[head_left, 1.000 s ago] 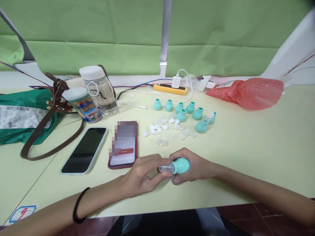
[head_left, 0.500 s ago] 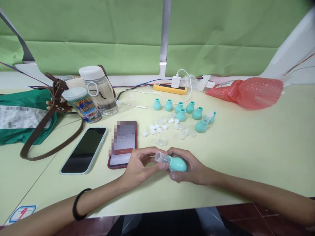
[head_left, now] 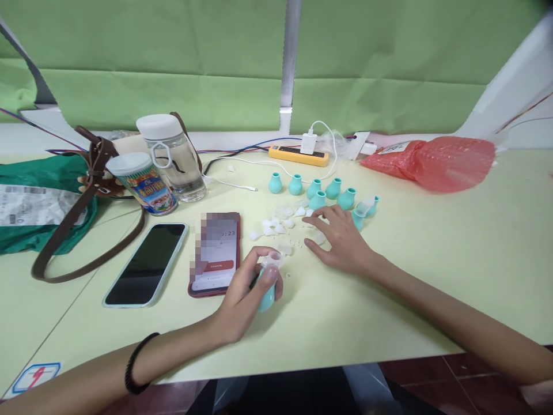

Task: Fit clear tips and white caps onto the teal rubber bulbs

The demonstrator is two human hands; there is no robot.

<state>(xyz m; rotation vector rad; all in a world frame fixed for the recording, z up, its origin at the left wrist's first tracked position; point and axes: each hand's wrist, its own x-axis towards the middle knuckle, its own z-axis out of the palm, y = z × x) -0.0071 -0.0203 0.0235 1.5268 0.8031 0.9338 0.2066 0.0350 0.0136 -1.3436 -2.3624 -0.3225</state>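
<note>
My left hand is wrapped round a teal squeeze bulb, held tilted with a clear plastic tube piece in its neck, opening upward. Over the small parts on the table, my right hand has its thumb and fingers apart, holding nothing I can see. Near its fingertips lie white pointed tips and clear plastic pieces. Several teal bulbs stand behind them. One bulb with a clear piece in its neck lies on its side, partly covered by my right hand.
Two phones, one dark-screened and one red-cased, lie to the left. Behind them are a printed cup, a water bottle, a brown strap and a green bag. A yellow power strip and red bubble wrap lie at the back.
My right hand has let go of the bulb and moved forward to the small parts. My left hand now holds the bulb alone, turned with its tube opening upward.
</note>
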